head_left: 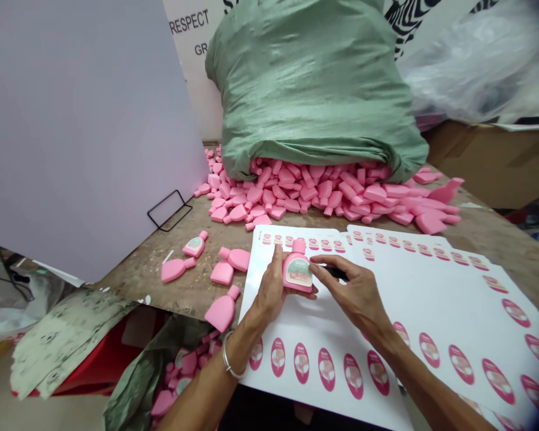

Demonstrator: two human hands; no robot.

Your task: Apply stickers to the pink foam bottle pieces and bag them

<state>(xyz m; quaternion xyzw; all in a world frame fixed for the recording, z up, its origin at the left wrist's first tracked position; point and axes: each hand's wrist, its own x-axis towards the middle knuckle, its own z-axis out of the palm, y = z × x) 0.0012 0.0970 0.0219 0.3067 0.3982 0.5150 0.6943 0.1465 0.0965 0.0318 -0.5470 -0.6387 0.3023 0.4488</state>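
Observation:
My left hand (270,288) is closed around a small pink bottle (299,246), held upright with its front toward me. On that front sits a green and cream label (299,272). My right hand (357,294) pinches a slim black tool (335,272) whose kind I cannot make out. Its thumb and index finger touch the label's right edge. Below both hands lies a white sticker sheet (291,317) with pink oval stickers along its near edge and small ones along its far edge. More sticker sheets (435,287) overlap to the right.
A green sack (314,90) spills a heap of pink bottles (291,191) at the back. Several loose bottles (221,309) lie left of the sheet, one of them labelled (194,244). A black wire stand (169,211) and white panel (81,120) are left; a cardboard box (489,161) is right.

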